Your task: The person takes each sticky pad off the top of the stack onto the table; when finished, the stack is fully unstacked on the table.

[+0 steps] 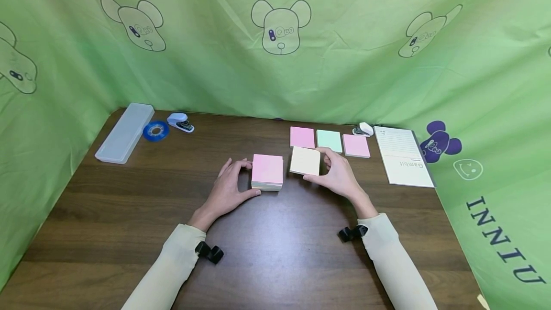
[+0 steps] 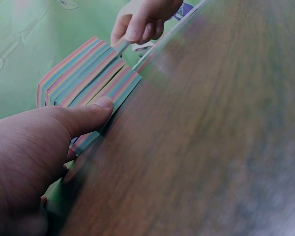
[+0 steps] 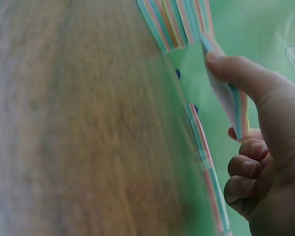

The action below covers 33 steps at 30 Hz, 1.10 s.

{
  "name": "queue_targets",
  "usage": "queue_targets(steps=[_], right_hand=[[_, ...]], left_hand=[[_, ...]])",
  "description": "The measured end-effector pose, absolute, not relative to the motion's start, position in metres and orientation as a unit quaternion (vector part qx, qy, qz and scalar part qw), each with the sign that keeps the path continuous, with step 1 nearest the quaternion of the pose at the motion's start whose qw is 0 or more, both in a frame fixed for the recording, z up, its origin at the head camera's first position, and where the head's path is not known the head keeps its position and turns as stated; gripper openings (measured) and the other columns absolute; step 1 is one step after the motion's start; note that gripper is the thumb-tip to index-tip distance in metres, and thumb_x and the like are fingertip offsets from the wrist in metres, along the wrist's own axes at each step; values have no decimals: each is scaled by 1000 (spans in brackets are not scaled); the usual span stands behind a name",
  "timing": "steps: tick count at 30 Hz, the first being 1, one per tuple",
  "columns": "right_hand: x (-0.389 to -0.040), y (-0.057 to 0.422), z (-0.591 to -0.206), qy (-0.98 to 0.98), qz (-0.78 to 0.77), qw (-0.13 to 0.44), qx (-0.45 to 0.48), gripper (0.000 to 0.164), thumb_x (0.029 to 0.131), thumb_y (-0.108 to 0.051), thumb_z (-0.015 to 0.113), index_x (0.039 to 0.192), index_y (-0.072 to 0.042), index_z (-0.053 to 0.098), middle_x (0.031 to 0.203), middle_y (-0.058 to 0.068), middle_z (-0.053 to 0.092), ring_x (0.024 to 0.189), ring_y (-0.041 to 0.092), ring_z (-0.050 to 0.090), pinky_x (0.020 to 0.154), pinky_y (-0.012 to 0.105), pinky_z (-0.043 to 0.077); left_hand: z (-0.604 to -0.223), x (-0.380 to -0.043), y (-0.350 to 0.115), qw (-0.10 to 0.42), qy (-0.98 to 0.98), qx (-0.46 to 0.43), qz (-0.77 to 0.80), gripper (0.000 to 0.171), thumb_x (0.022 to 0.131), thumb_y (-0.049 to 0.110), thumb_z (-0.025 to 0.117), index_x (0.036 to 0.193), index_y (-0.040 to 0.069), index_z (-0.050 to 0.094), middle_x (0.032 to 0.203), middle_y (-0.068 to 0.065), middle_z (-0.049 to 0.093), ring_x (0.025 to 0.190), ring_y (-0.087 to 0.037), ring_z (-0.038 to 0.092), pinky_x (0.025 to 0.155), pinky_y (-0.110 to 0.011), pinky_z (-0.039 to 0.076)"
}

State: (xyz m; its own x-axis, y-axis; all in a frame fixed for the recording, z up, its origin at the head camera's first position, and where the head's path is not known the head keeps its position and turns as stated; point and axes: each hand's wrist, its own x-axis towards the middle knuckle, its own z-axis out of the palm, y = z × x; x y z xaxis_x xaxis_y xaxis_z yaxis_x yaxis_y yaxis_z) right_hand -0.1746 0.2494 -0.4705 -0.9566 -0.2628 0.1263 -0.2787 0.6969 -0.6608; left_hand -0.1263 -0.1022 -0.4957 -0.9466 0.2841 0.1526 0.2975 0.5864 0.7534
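A tall stack of sticky note pads (image 1: pixel 267 170), pink on top, stands mid-table. My left hand (image 1: pixel 227 189) holds it from its left side, thumb at the front corner and fingers toward the back. Striped pastel layers show along the stack's side (image 2: pixel 91 73) in the left wrist view, with the thumb pressed against them. Just right of the stack, my right hand (image 1: pixel 339 176) pinches a single pale yellow sticky note pad (image 1: pixel 305 160) between thumb and fingers. In the right wrist view this pad (image 3: pixel 226 98) is tilted and raised off the table, its pale underside showing.
Behind the right hand lie a pink pad (image 1: pixel 302 137), a green pad (image 1: pixel 329 141) and another pink pad (image 1: pixel 356 146) in a row. A white stapler (image 1: pixel 363 129) and notebook (image 1: pixel 402 157) are farther right. Back left are a plastic case (image 1: pixel 126 133), blue tape (image 1: pixel 156 131) and a stapler (image 1: pixel 180 121).
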Motion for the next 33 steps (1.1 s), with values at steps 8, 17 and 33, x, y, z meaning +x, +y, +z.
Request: queue_targets(steps=[8,17,33], right_hand=[[-182,258,-490,-929,332,14,165,92,76,-64,96,145,-11,65,92,6,62,79,22,51,64,36,40],[-177,250,-475,-951,273,-32,144,91,81,-51,97,151,-7,60,143,20,70,118,39,73,97,60,61],[-179,248,-471,-952,271,-53,133,99,77,-52,99,160,-19,57,156,20,62,125,41,72,104,65,57]], left_hand=[[-496,-126,-102,9,-890,-164,-424,72,83,23,101,135,1,57,153,-20,64,153,-35,54,141,-52,13],[-495,-126,-102,6,-890,-163,-425,71,84,22,100,136,0,57,152,-21,64,153,-36,53,141,-53,13],[-496,-126,-102,6,-892,-161,-423,72,84,23,101,136,1,57,154,-20,63,153,-35,53,141,-52,12]])
